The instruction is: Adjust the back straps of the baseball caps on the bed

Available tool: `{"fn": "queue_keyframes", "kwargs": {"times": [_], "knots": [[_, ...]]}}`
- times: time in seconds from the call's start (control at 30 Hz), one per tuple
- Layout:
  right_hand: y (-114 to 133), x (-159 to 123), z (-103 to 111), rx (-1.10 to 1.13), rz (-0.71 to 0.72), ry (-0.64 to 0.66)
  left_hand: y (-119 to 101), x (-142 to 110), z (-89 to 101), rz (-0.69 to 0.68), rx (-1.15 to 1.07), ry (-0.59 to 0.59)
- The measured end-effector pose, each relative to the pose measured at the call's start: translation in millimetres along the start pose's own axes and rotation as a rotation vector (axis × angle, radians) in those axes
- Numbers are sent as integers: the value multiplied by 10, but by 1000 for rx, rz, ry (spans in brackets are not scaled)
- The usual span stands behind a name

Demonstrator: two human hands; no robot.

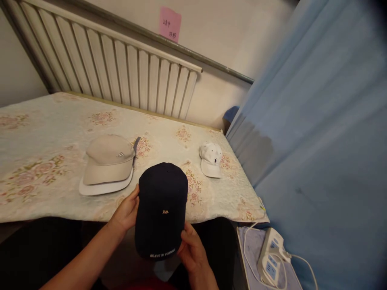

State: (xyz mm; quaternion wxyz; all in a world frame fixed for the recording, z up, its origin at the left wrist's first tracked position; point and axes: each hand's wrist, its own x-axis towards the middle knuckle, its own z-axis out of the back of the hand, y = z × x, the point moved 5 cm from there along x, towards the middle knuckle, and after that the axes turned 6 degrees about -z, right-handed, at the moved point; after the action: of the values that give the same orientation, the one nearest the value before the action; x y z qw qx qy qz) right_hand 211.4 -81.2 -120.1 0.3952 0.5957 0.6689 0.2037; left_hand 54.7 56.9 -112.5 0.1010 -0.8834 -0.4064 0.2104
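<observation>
A dark baseball cap is held up between my two hands in front of the table edge, its brim toward me. White lettering runs along the brim's edge and a small gold emblem sits above it. My left hand grips the cap's left side, fingers partly hidden behind it. Lower on the right, my right hand holds the brim with its thumb on top. To the left, a beige cap lies stacked over a white-brimmed cap. A white cap rests alone at the right.
The caps lie on a floral cloth. A white radiator stands behind it, beneath a pink note on the wall. A blue curtain hangs at the right. A power strip with white cables sits at the lower right.
</observation>
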Motion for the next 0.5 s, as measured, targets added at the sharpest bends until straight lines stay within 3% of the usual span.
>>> {"fn": "queue_keyframes", "kwargs": {"times": [0.13, 0.3, 0.5], "knots": [[22, 71, 29, 94, -41, 85, 1, -51, -4, 8, 50, -12], [146, 316, 96, 243, 6, 3, 63, -92, -22, 50, 40, 5], [244, 487, -4, 307, -11, -51, 92, -85, 44, 95, 41, 36]]}}
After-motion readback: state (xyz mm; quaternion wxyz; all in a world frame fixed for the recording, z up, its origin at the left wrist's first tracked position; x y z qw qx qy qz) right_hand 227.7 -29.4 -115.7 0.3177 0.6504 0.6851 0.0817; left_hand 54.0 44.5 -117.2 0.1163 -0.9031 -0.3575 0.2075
